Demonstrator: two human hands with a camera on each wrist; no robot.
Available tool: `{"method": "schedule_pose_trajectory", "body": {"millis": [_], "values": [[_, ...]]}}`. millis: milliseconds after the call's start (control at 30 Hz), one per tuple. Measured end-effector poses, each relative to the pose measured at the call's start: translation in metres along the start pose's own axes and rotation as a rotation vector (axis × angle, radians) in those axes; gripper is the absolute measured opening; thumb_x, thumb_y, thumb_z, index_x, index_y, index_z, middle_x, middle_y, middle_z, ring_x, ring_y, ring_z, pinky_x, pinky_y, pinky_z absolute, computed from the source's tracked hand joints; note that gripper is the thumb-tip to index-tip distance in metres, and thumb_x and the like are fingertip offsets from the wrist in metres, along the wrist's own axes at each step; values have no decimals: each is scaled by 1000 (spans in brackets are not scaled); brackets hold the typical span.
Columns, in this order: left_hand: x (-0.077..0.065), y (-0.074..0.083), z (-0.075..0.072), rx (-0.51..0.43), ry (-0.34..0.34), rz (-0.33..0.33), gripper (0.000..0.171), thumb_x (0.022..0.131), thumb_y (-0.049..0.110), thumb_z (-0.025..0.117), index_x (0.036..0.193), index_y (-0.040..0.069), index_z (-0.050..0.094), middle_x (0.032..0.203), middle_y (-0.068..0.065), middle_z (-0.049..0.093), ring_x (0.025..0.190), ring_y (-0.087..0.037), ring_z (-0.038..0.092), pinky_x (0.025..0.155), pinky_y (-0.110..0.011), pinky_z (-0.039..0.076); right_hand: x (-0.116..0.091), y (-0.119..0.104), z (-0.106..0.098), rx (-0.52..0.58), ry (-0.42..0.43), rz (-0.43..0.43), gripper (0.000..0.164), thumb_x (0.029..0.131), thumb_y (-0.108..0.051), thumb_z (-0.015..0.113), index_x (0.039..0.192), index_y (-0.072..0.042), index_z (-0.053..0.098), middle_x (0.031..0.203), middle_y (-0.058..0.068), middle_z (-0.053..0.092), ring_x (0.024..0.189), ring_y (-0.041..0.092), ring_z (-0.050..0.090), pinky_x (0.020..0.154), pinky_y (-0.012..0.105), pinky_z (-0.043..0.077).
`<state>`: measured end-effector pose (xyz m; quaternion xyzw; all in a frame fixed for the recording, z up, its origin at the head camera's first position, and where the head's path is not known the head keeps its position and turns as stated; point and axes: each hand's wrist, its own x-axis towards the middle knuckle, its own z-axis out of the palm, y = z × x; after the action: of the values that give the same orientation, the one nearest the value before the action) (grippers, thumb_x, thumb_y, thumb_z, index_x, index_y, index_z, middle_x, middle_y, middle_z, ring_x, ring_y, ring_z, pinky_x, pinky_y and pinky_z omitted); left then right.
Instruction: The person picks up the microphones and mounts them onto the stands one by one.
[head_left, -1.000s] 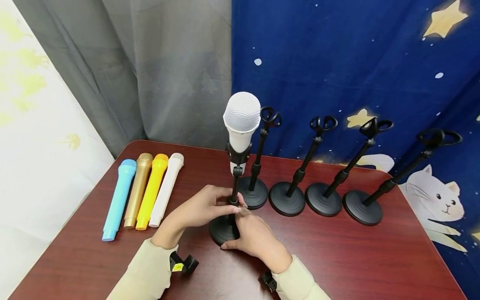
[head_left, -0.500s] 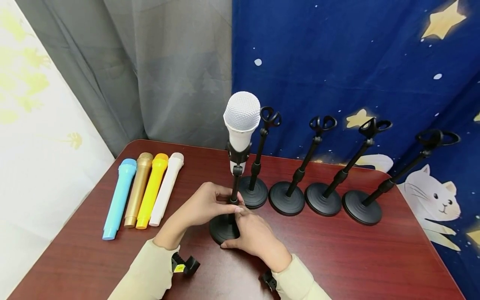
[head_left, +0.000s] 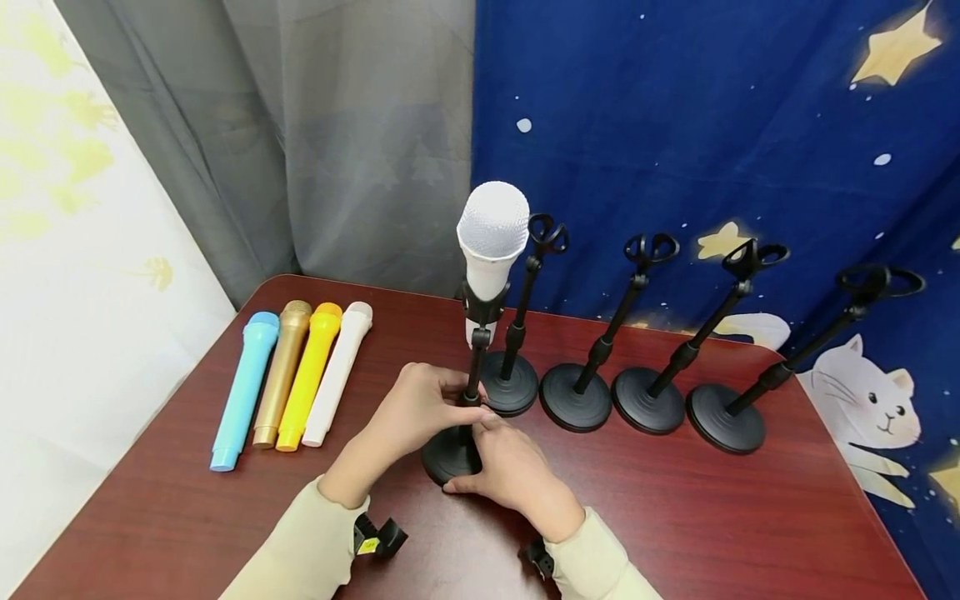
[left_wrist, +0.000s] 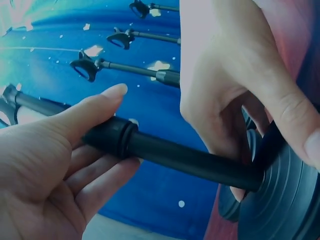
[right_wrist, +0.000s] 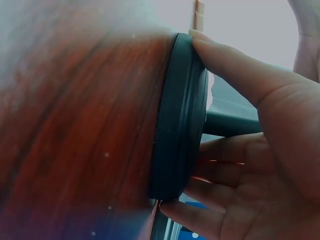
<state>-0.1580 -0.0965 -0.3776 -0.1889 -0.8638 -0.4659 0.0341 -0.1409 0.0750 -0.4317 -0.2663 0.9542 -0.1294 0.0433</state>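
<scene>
A white microphone (head_left: 492, 229) sits upright in the clip of a black microphone stand (head_left: 452, 458) in front of me. My left hand (head_left: 420, 406) holds the stand's pole at the collar. In the left wrist view, its thumb lies over the collar (left_wrist: 117, 137) and the fingers curl beneath. Lower down, my right hand (head_left: 517, 471) grips the round base (right_wrist: 180, 120), with thumb and fingers at opposite sides of its rim. That base rests on the table.
Several empty black microphone stands (head_left: 574, 398) line the right rear of the table (head_left: 675, 525). At left lie a blue microphone (head_left: 244, 392), a gold one (head_left: 282, 375), a yellow one (head_left: 309, 375) and a white one (head_left: 337, 375). Curtains (head_left: 375, 142) hang behind.
The head view has shifted slightly, moving the scene a little to the right in it. Both hands keep their hold on the stand, with hardly any visible movement.
</scene>
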Motion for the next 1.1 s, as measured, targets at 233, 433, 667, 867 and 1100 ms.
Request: {"method": "schedule_pose_trajectory", "body": {"millis": [233, 433, 667, 867, 1100], "values": [[-1, 2, 3, 49, 63, 29, 19, 73, 28, 92, 79, 17, 78, 70, 8, 74, 64, 1, 61, 56, -18, 49, -1, 0, 3, -1, 20, 4, 107, 72, -60, 84, 152, -3, 43, 159, 14, 42, 126, 26, 63, 100, 37, 54], [0, 0, 1, 20, 15, 17, 22, 74, 31, 91, 83, 16, 76, 74, 6, 73, 65, -1, 61, 59, -19, 51, 0, 1, 3, 14, 10, 12, 109, 72, -60, 84, 154, -4, 40, 161, 13, 40, 128, 26, 62, 101, 38, 54], [6, -16, -10, -378, -271, 37, 38, 89, 15, 78, 124, 3, 68, 119, -11, 74, 112, -19, 71, 97, -25, 56, 0, 1, 1, 37, 6, -1, 96, 72, -57, 86, 145, -5, 52, 147, 10, 58, 119, 27, 67, 97, 41, 56], [9, -24, -13, -502, -355, 39, 38, 90, 4, 73, 126, -5, 66, 124, -21, 71, 120, -37, 67, 100, -26, 55, 1, 3, 2, 34, 15, -19, 96, 71, -56, 86, 145, -6, 53, 148, 9, 56, 123, 26, 65, 100, 41, 55], [8, -24, -12, -461, -325, 40, 32, 90, 5, 74, 120, -5, 69, 117, -22, 73, 115, -46, 67, 96, -28, 57, 2, 2, 2, 26, 11, -20, 97, 72, -57, 86, 147, -5, 52, 149, 11, 55, 125, 27, 64, 101, 41, 54]]}}
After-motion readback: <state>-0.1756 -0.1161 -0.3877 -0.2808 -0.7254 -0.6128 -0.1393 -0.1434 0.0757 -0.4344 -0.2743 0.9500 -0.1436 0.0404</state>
